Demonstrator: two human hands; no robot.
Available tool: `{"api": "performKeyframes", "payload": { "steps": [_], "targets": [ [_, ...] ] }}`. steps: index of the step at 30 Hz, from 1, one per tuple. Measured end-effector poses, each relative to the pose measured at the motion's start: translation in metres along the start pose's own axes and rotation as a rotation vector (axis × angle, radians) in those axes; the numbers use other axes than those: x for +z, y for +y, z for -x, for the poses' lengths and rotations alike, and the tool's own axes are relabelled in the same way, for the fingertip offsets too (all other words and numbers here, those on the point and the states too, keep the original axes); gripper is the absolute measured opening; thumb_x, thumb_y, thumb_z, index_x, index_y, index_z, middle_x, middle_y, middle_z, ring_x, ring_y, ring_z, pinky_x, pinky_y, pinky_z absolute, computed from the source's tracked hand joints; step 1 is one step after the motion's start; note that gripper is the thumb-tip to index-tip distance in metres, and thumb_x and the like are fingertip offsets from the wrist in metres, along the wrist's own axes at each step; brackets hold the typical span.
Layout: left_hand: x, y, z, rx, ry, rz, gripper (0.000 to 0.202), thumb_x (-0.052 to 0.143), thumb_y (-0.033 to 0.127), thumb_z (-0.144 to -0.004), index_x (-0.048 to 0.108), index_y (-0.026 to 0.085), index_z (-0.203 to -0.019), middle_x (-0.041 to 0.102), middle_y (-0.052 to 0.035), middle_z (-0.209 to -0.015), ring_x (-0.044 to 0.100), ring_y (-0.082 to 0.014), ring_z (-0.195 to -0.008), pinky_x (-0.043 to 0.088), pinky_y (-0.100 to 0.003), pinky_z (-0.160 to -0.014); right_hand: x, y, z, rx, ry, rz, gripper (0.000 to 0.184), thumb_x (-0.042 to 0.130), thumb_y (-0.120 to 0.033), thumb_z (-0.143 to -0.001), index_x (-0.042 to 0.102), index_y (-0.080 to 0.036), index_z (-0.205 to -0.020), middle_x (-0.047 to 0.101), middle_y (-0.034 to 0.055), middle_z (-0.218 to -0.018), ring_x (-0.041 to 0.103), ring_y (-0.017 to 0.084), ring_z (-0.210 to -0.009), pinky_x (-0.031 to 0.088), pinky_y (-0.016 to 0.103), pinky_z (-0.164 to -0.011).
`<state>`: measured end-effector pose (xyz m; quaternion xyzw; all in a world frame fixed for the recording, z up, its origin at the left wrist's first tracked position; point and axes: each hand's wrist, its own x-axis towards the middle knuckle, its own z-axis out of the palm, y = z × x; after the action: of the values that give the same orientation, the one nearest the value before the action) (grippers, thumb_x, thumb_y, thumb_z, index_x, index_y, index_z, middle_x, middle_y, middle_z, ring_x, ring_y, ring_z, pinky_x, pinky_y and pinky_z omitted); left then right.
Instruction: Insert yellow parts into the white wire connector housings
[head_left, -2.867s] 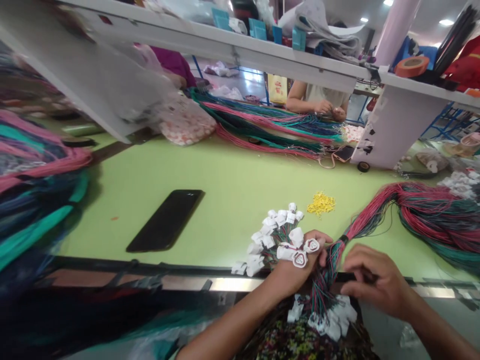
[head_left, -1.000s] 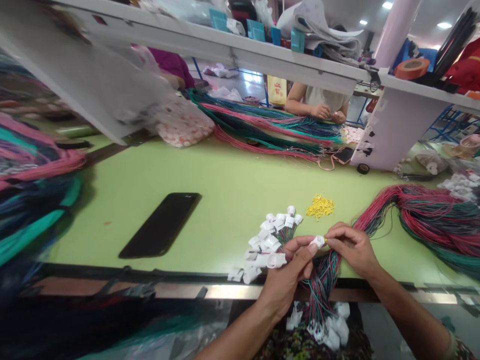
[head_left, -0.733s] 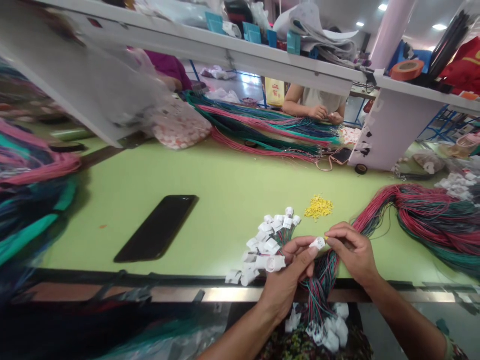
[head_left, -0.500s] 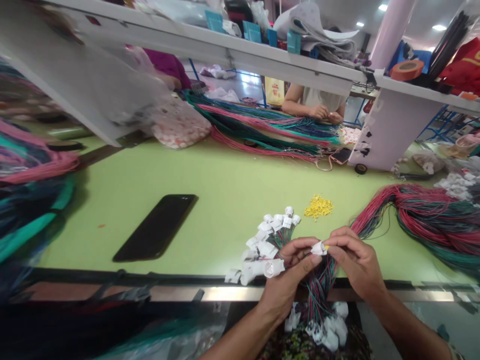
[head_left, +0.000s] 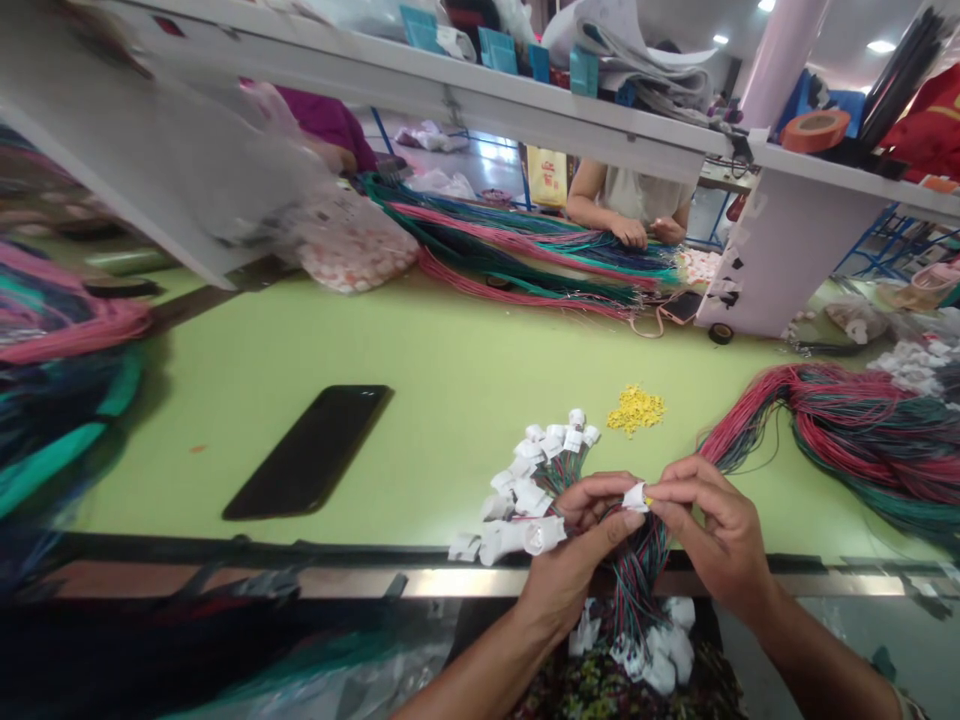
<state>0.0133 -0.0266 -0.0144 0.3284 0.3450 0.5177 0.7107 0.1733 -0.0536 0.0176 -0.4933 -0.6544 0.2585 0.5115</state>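
Between the thumb and fingers of my left hand is a white connector, one of a bundle of wired connectors. My right hand pinches a tiny yellow piece against the connector's right end; the fingertips mostly cover it. Under my hands, a bunch of thin red, green and dark wires hangs over the table edge, with more white connectors at its lower end. Other white connectors fan out on the table left of my left hand. A small pile of yellow pieces lies beyond my hands.
A black phone lies on the green table. Wire bundles rest at the right, others at the left. Across the table, a co-worker's hands are near long wires. A white shelf spans overhead.
My hands stay in nearly the same place; the right fingertips have closed in further over the yellow piece at the connector. Across the table, the co-worker's hands have moved apart.
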Motion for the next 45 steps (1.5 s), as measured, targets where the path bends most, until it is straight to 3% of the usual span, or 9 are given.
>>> {"api": "performKeyframes", "payload": {
  "steps": [15,25,28,34,36,38,40,42,45],
  "targets": [
    [0.000,-0.001,-0.001,0.137,-0.051,-0.079,0.019,0.082,0.014,-0.068,0.080,0.027,-0.082,0.076,-0.0028,-0.091,0.068,-0.0181,-0.087,0.056,-0.031,-0.083,0.003,0.002,-0.007,0.342,-0.041,-0.432,0.008,0.078,-0.028,-0.080,0.074,-0.024,-0.086,0.069,0.0010,-0.084,0.066,0.014,-0.076,0.057,0.026,-0.072],
    [-0.001,0.000,-0.001,0.149,-0.110,-0.148,0.018,0.081,0.015,-0.073,0.080,0.028,-0.084,0.076,-0.0031,-0.088,0.069,-0.0189,-0.087,0.056,-0.033,-0.083,-0.001,0.011,-0.008,0.462,-0.095,-0.380,0.015,0.080,-0.031,-0.076,0.071,-0.023,-0.084,0.069,0.0005,-0.076,0.065,0.014,-0.070,0.058,0.028,-0.068],
    [0.002,0.001,0.000,0.107,-0.127,-0.123,0.017,0.081,0.017,-0.073,0.080,0.028,-0.085,0.076,-0.0023,-0.087,0.069,-0.0177,-0.084,0.055,-0.031,-0.080,-0.003,0.012,-0.007,0.401,-0.161,-0.346,0.016,0.075,-0.031,-0.081,0.072,-0.025,-0.096,0.068,0.0019,-0.085,0.065,0.015,-0.074,0.057,0.029,-0.068],
    [-0.001,0.015,-0.006,0.071,-0.149,-0.219,0.014,0.079,0.030,-0.078,0.078,0.024,-0.091,0.072,-0.0056,-0.095,0.067,-0.0199,-0.091,0.053,-0.031,-0.083,-0.024,0.006,-0.003,0.068,-0.179,-0.027,0.019,0.069,-0.021,-0.087,0.067,-0.027,-0.104,0.064,0.0037,-0.097,0.062,0.017,-0.083,0.052,0.031,-0.072],
    [-0.004,0.018,-0.012,0.047,-0.129,-0.270,0.017,0.073,0.037,-0.085,0.077,0.023,-0.094,0.072,-0.0067,-0.093,0.067,-0.0176,-0.079,0.053,-0.031,-0.074,-0.037,0.003,0.004,0.058,-0.292,0.073,0.016,0.064,-0.017,-0.088,0.065,-0.027,-0.101,0.065,0.0034,-0.093,0.061,0.017,-0.077,0.051,0.030,-0.068],
    [-0.006,0.018,-0.018,0.012,-0.133,-0.289,0.024,0.065,0.043,-0.089,0.075,0.022,-0.096,0.070,-0.0049,-0.084,0.055,-0.0104,-0.053,0.044,-0.027,-0.053,-0.049,0.000,0.016,0.100,-0.551,0.189,0.015,0.060,-0.015,-0.088,0.065,-0.026,-0.097,0.065,0.0018,-0.084,0.058,0.016,-0.068,0.046,0.028,-0.060],
    [-0.004,0.016,-0.021,-0.018,-0.168,-0.305,0.028,0.061,0.045,-0.090,0.072,0.021,-0.097,0.067,-0.0025,-0.076,0.038,-0.0064,-0.041,0.029,-0.026,-0.043,-0.055,-0.002,0.030,0.124,-0.796,0.307,0.014,0.060,-0.014,-0.088,0.067,-0.025,-0.093,0.065,0.0020,-0.083,0.059,0.017,-0.068,0.044,0.027,-0.058],
    [0.000,0.013,-0.022,-0.041,-0.220,-0.332,0.030,0.057,0.047,-0.091,0.070,0.020,-0.099,0.064,-0.0010,-0.069,0.033,-0.0071,-0.041,0.024,-0.026,-0.043,-0.055,-0.001,0.042,0.105,-0.887,0.369,0.011,0.061,-0.017,-0.088,0.068,-0.024,-0.090,0.068,0.0035,-0.085,0.063,0.019,-0.073,0.044,0.027,-0.061],
    [0.006,0.009,-0.020,-0.035,-0.261,-0.417,0.031,0.053,0.046,-0.092,0.067,0.020,-0.100,0.061,-0.0001,-0.063,0.034,-0.0098,-0.044,0.025,-0.028,-0.044,-0.052,-0.002,0.046,0.027,-0.875,0.361,0.005,0.066,-0.028,-0.091,0.069,-0.025,-0.089,0.070,0.0034,-0.087,0.066,0.020,-0.079,0.043,0.026,-0.062]
  ]
}}
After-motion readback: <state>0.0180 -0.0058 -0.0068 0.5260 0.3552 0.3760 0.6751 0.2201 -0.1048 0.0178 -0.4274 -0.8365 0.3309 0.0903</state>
